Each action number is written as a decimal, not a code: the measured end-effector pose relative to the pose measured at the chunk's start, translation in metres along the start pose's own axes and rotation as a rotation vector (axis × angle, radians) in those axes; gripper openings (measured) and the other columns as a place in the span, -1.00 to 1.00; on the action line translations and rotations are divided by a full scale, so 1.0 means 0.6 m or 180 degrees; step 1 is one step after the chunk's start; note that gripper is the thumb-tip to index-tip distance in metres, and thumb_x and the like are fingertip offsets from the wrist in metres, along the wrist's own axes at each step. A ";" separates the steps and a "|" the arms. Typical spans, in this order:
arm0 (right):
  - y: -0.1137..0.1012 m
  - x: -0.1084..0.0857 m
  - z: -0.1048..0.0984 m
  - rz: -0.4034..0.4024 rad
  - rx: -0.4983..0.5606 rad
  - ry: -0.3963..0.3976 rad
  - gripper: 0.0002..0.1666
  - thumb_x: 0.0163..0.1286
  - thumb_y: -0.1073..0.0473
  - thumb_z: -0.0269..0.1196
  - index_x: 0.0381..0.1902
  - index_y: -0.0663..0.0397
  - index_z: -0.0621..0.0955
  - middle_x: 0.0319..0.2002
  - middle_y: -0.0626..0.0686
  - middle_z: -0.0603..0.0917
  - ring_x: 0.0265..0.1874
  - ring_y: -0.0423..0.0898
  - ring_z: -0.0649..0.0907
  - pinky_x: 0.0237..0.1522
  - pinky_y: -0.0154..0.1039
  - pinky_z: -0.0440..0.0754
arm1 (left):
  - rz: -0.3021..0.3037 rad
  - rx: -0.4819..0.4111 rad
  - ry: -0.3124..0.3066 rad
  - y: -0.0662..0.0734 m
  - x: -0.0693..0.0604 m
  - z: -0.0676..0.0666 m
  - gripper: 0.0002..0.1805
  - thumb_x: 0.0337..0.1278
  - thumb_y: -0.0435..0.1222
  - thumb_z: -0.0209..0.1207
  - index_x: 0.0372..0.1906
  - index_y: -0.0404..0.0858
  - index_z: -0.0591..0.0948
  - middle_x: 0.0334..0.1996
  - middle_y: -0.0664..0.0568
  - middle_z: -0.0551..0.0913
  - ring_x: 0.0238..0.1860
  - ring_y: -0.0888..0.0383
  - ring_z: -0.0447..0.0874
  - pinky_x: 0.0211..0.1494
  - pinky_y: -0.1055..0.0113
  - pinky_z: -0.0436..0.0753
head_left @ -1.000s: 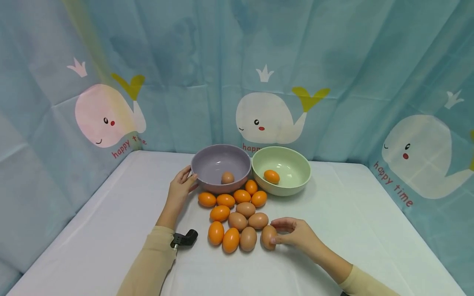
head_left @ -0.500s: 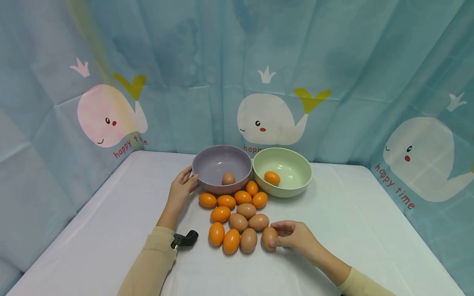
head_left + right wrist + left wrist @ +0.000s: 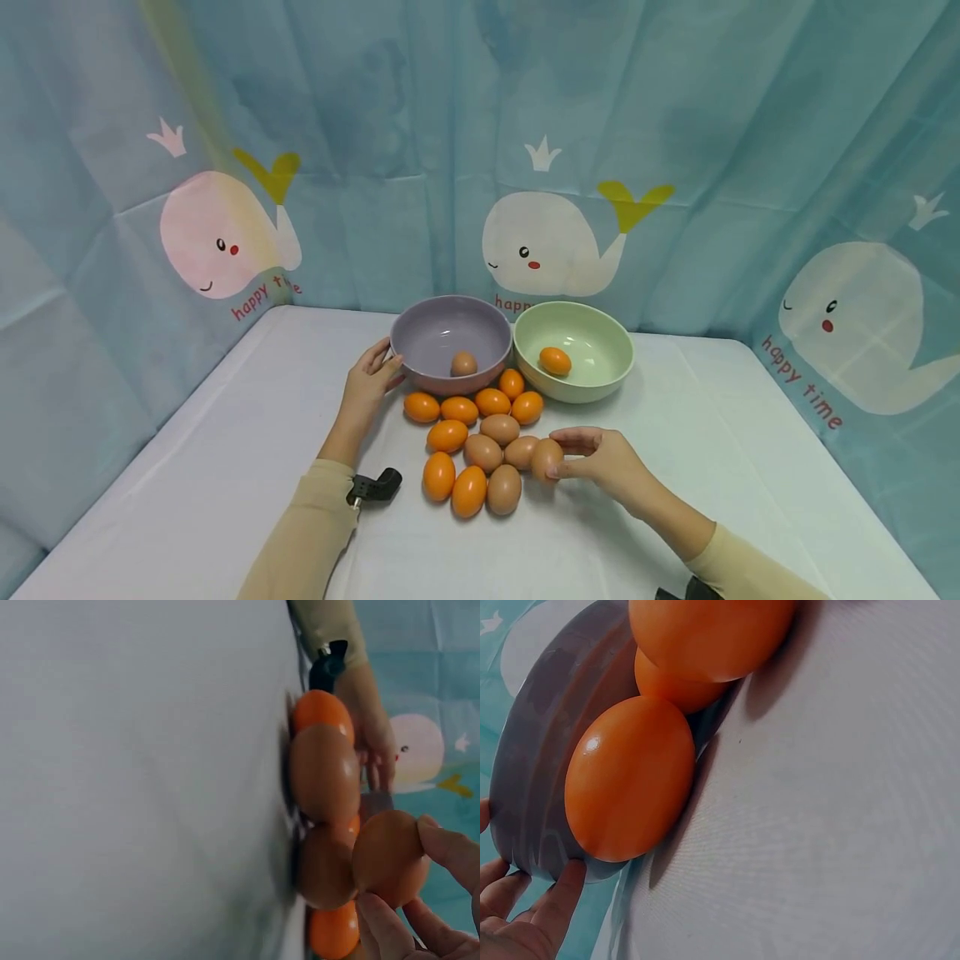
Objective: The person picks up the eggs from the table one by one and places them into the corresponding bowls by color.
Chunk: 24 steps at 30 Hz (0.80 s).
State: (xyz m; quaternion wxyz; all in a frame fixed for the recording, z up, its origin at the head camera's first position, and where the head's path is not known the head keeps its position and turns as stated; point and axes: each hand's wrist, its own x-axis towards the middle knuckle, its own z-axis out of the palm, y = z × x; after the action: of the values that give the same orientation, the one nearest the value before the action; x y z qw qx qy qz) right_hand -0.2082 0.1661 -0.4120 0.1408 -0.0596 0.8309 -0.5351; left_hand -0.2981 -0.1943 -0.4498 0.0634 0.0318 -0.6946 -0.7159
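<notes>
My right hand (image 3: 609, 468) pinches a brown egg (image 3: 547, 459) between thumb and fingers. That egg is raised a little off the table, as the right wrist view shows. My left hand (image 3: 367, 385) touches the outer left side of the purple bowl (image 3: 420, 321); its fingertips (image 3: 568, 881) rest against the bowl's wall in the left wrist view. One brown egg (image 3: 463, 363) lies inside this bowl. Beside it, the green bowl (image 3: 607, 342) holds one orange egg (image 3: 555, 361). Several other brown eggs (image 3: 504, 490) and glossy orange eggs (image 3: 469, 492) lie grouped before the bowls.
A white cloth covers the table (image 3: 262, 433). Blue curtain (image 3: 390, 125) printed with whales hangs behind and along the sides. Orange eggs touch or nearly touch the front of the purple bowl. A black wrist mount (image 3: 375, 486) sticks out from the left sleeve.
The brown egg in my right hand has come up off the table and slightly away from me, now overlapping a neighbouring brown egg. My left hand stays at the purple bowl.
</notes>
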 end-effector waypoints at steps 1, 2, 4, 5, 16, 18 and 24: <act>-0.007 0.003 0.000 -0.0054 0.0003 -0.0018 -0.36 0.06 0.07 0.55 0.11 0.16 0.66 0.06 0.11 0.74 0.12 0.00 0.68 0.09 -0.18 0.73 | -0.0002 -0.0009 0.0004 0.000 0.000 0.000 -0.32 0.46 -0.27 0.09 0.55 -0.26 0.15 0.59 -0.09 0.07 0.51 -0.05 0.25 0.37 0.10 0.55; -0.014 0.007 -0.001 -0.0109 -0.0003 -0.0032 -0.36 0.08 0.08 0.55 0.12 0.16 0.66 0.07 0.11 0.74 0.13 0.01 0.67 0.11 -0.15 0.73 | -0.0004 -0.0019 0.0005 -0.001 0.000 0.000 -0.33 0.46 -0.27 0.09 0.55 -0.26 0.15 0.59 -0.10 0.07 0.51 -0.06 0.25 0.38 0.09 0.55; -0.029 0.015 -0.001 -0.0218 -0.0009 -0.0063 -0.38 0.10 0.09 0.54 0.12 0.17 0.66 0.07 0.12 0.73 0.14 0.02 0.66 0.14 -0.12 0.72 | -0.0016 -0.0038 0.0014 -0.002 0.001 0.001 -0.33 0.46 -0.29 0.09 0.55 -0.27 0.15 0.58 -0.11 0.07 0.51 -0.07 0.25 0.38 0.08 0.54; -0.036 0.019 -0.001 -0.0268 -0.0010 -0.0088 -0.38 0.11 0.09 0.53 0.13 0.18 0.65 0.08 0.13 0.73 0.14 0.03 0.66 0.15 -0.11 0.72 | -0.0023 -0.0046 0.0012 -0.003 0.001 0.002 -0.33 0.46 -0.30 0.08 0.55 -0.27 0.15 0.58 -0.12 0.08 0.51 -0.07 0.25 0.39 0.07 0.54; -0.107 0.095 0.005 -0.0312 0.0144 -0.0001 -0.42 0.14 0.12 0.50 0.14 0.11 0.66 0.06 0.09 0.74 0.07 -0.09 0.69 0.17 -0.21 0.70 | 0.0029 0.0014 0.0029 -0.004 -0.001 0.005 -0.33 0.46 -0.27 0.09 0.54 -0.27 0.16 0.58 -0.11 0.08 0.52 -0.06 0.23 0.37 0.06 0.55; -0.117 0.108 0.010 -0.0309 0.0152 -0.0010 -0.42 0.14 0.12 0.50 0.15 0.08 0.66 0.06 0.09 0.74 0.08 -0.08 0.69 0.22 -0.19 0.68 | 0.0042 0.0020 0.0030 -0.003 -0.002 0.003 -0.33 0.46 -0.27 0.09 0.54 -0.28 0.16 0.58 -0.11 0.08 0.52 -0.07 0.22 0.38 0.04 0.53; -0.142 0.146 0.028 -0.0369 0.0118 0.0017 -0.41 0.14 0.05 0.51 0.15 -0.01 0.66 0.10 0.05 0.73 0.13 -0.05 0.65 0.29 -0.13 0.64 | 0.0052 0.0032 0.0054 0.002 -0.003 0.001 -0.34 0.46 -0.27 0.10 0.54 -0.28 0.18 0.58 -0.11 0.09 0.52 -0.07 0.23 0.38 0.04 0.53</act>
State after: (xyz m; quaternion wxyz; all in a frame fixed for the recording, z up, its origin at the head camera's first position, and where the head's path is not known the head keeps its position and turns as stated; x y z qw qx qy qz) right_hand -0.2912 0.0935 -0.3560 0.1085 -0.1037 0.8163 -0.5577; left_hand -0.2966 -0.1936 -0.4485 0.0749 0.0325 -0.6979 -0.7115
